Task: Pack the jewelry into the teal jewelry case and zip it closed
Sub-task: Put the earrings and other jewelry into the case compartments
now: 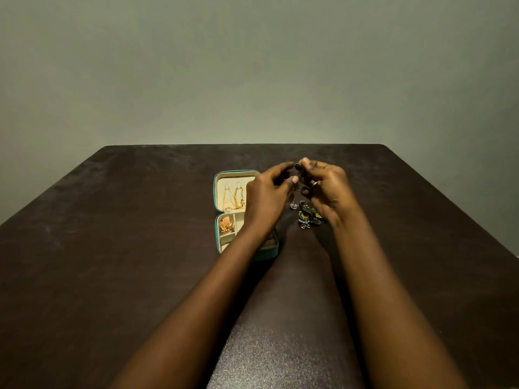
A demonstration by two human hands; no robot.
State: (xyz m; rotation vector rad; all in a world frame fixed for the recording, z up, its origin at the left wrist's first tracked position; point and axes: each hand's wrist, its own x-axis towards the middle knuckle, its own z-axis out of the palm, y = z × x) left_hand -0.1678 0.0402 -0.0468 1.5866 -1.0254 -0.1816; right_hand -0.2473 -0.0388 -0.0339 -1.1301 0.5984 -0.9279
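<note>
The teal jewelry case (pixel 218 242) lies open on the dark table, cream lining up. Gold chains (pixel 235 198) hang in its lid and gold pieces (pixel 226 225) fill a front compartment. Just right of the case lies a dark silver necklace (pixel 308 215) with green and yellow stones. My right hand (pixel 328 189) pinches the upper end of that necklace above the table, and part of it dangles down. My left hand (pixel 266 197) hovers over the case's right half with curled fingers, thumb and forefinger close to the dangling strand; contact is unclear. My left forearm hides the case's right compartments.
The dark brown table (pixel 140 276) spreads wide on all sides, its far edge just behind the hands. A plain grey-green wall (pixel 252 66) rises beyond it.
</note>
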